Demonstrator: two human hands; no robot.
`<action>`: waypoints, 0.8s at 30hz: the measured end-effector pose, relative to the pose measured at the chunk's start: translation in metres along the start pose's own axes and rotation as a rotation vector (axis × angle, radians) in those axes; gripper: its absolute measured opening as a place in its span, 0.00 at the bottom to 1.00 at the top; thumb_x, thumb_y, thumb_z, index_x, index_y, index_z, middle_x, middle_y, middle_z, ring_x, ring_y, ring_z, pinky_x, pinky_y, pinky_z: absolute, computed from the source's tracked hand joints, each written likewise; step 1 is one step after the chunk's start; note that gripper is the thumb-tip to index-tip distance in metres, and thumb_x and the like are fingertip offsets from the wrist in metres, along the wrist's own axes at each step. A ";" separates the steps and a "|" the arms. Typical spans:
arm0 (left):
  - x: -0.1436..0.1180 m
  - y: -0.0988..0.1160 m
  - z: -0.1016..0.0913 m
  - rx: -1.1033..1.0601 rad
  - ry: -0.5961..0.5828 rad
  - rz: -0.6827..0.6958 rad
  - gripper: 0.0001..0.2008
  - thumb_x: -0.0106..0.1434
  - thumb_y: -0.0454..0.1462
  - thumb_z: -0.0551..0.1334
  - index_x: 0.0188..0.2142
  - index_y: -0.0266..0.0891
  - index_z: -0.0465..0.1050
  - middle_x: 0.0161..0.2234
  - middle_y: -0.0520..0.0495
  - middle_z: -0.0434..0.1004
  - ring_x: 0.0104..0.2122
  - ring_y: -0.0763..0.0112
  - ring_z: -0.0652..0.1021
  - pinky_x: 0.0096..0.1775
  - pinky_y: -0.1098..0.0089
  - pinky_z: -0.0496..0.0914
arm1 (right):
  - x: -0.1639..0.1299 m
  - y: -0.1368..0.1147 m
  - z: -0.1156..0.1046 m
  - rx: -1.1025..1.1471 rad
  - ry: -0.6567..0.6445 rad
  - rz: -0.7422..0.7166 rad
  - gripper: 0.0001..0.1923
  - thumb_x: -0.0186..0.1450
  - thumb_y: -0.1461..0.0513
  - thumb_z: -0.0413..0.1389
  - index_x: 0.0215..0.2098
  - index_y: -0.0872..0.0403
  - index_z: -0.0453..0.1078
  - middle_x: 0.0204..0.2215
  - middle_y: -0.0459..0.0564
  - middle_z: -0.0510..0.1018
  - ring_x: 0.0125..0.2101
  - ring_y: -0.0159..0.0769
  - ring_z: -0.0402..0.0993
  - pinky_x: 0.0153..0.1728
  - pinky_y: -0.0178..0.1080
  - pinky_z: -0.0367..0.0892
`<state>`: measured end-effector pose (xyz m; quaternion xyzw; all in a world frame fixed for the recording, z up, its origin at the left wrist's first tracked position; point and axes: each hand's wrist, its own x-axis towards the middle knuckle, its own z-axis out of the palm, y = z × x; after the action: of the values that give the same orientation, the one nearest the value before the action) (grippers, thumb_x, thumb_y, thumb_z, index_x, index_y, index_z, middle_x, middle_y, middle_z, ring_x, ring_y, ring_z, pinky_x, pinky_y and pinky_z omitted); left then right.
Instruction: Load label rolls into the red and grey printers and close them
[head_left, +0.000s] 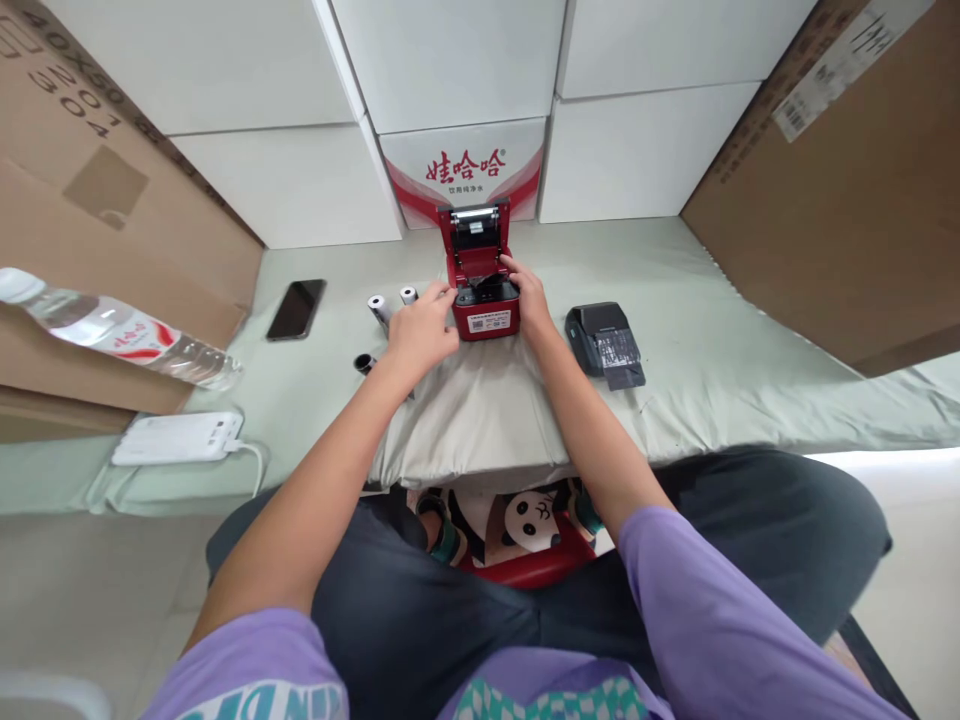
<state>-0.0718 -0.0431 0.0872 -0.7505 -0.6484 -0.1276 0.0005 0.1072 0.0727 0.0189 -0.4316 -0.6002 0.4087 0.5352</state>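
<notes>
A red and black receipt printer [487, 322] stands on the cloth-covered surface with its lid [476, 235] raised and its inside exposed. My left hand [426, 325] is at its front left corner, index finger and thumb against the edge and the other fingers curled. Along the printer's right side, my right hand [529, 298] grips the body, with fingertips reaching to the lid hinge. White paper rolls [379, 308] stand just left of my left hand. A dark roll or tube [365, 364] lies beside them, partly covered by my forearm.
Right of the printer lies a black portable device [604, 340]. On the left are a phone [297, 309], a white power bank [178, 438] with a cable, and a water bottle [120, 325]. White boxes [457, 65] line the back; large cartons [847, 200] flank both sides.
</notes>
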 end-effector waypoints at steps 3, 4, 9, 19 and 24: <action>0.001 -0.001 -0.001 -0.009 0.001 0.012 0.33 0.60 0.34 0.59 0.66 0.42 0.70 0.67 0.43 0.69 0.50 0.47 0.80 0.49 0.53 0.74 | -0.001 0.001 -0.002 -0.010 -0.011 -0.011 0.29 0.64 0.60 0.42 0.57 0.57 0.74 0.61 0.55 0.77 0.63 0.38 0.71 0.66 0.42 0.62; 0.001 -0.001 -0.001 -0.016 0.004 0.019 0.33 0.61 0.34 0.58 0.66 0.42 0.70 0.67 0.43 0.69 0.51 0.47 0.80 0.49 0.53 0.74 | -0.003 0.001 -0.001 -0.035 -0.011 -0.005 0.28 0.64 0.60 0.42 0.55 0.56 0.75 0.60 0.54 0.78 0.63 0.38 0.71 0.66 0.42 0.62; 0.001 -0.008 0.002 -0.080 0.036 0.047 0.31 0.62 0.34 0.57 0.65 0.41 0.72 0.66 0.44 0.71 0.56 0.48 0.78 0.52 0.55 0.74 | -0.013 -0.002 0.001 -0.197 0.046 0.006 0.21 0.69 0.58 0.43 0.50 0.50 0.75 0.61 0.52 0.76 0.70 0.39 0.60 0.70 0.46 0.55; -0.003 -0.013 0.014 -0.199 0.129 0.048 0.28 0.64 0.36 0.57 0.63 0.37 0.73 0.64 0.40 0.73 0.49 0.53 0.80 0.48 0.59 0.73 | -0.015 -0.001 -0.007 -0.208 -0.071 -0.050 0.16 0.67 0.59 0.47 0.48 0.49 0.73 0.69 0.51 0.66 0.71 0.36 0.57 0.72 0.42 0.50; -0.004 -0.014 0.019 -0.185 0.155 0.074 0.27 0.66 0.36 0.56 0.64 0.37 0.71 0.64 0.39 0.73 0.50 0.52 0.80 0.48 0.59 0.72 | -0.015 0.001 -0.009 -0.137 -0.072 -0.098 0.15 0.66 0.58 0.49 0.47 0.51 0.73 0.69 0.54 0.65 0.70 0.35 0.58 0.72 0.39 0.49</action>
<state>-0.0828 -0.0418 0.0661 -0.7586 -0.6038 -0.2443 -0.0139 0.1170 0.0592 0.0147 -0.4225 -0.6659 0.3552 0.5019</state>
